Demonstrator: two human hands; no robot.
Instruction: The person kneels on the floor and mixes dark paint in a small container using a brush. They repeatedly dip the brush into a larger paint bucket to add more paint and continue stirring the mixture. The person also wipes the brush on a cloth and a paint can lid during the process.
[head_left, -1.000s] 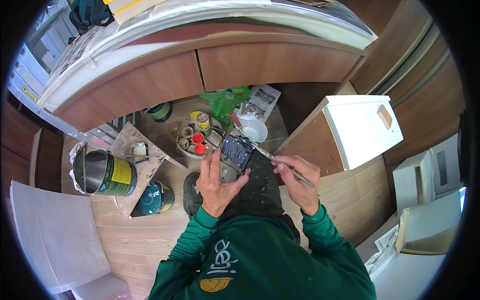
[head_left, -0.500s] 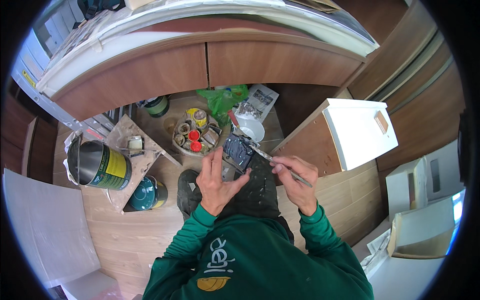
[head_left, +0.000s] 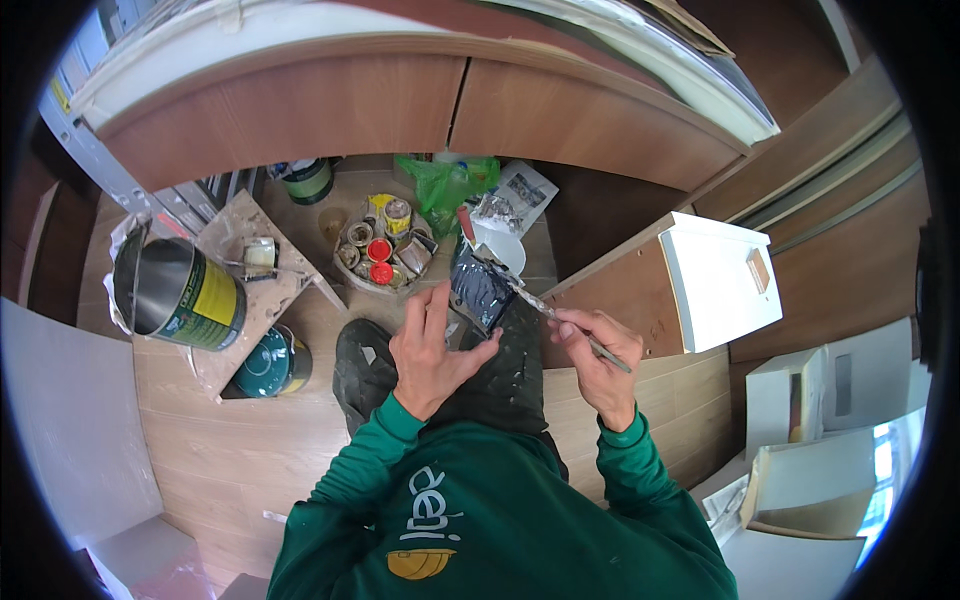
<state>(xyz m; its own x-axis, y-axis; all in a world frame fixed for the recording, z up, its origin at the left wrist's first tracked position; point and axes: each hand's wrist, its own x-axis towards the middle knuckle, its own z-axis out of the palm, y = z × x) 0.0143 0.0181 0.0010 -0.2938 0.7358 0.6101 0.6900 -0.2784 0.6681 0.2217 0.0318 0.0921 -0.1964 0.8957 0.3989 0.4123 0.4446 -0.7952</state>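
Observation:
My left hand [head_left: 428,352] holds a dark, glossy square piece [head_left: 478,292] with pale smears, its edges gripped between thumb and fingers. I cannot tell whether that piece is a flat plate or a shallow tray. In my right hand [head_left: 602,362] is a slim, paint-smeared tool [head_left: 537,304], pinched between thumb and fingers. Its far end meets the right edge of the dark piece; whether it is a brush or a scraper is not clear. Just beyond them, a white bucket [head_left: 508,252] is partly covered, and a red handle [head_left: 466,223] leans by its rim.
Left of my feet stands a round tray [head_left: 372,284] of small cans and jars. Further left are a stained board [head_left: 262,290], a large open can [head_left: 190,300] and a teal-lidded can [head_left: 268,362]. Wooden cabinet fronts [head_left: 330,110] run ahead; a white panel [head_left: 722,285] stands at right.
The view has shifted slightly, so the surroundings sit a little differently. Both hands keep their holds, and the tool stays against the dark piece's edge.

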